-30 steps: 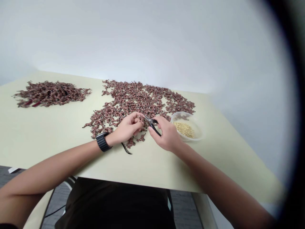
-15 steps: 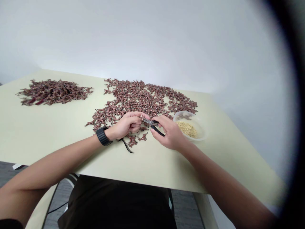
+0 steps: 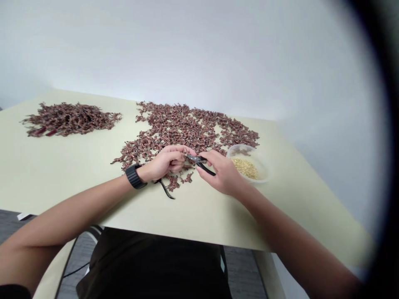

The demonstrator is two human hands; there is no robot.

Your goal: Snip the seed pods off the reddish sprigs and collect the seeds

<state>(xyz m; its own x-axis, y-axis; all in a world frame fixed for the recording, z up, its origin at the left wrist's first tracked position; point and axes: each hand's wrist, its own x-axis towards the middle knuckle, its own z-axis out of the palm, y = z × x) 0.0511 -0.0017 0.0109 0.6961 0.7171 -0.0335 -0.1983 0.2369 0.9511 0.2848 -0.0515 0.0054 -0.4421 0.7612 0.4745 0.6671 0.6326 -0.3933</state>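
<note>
My right hand [image 3: 220, 172] is closed around black-handled pliers [image 3: 205, 168], whose metal jaws point left. The jaw tips meet the fingers of my left hand [image 3: 170, 162], which is curled and pinching something too small to make out. Beneath and behind both hands spreads a wide layer of small reddish-brown pieces [image 3: 181, 128] with shiny bits. Below my left hand lies a second black-handled tool [image 3: 166, 189], its upper part hidden under the hand. Just right of my right hand stands a clear plastic bowl [image 3: 264, 176] holding many tiny gold-coloured pieces [image 3: 245, 167].
A separate heap of similar brown pieces [image 3: 71, 119] lies on the left of the pale yellow table [image 3: 62, 174], with two dark red items at its near side. A white wall [image 3: 187, 50] rises behind the table. A black watch [image 3: 134, 176] is on my left wrist.
</note>
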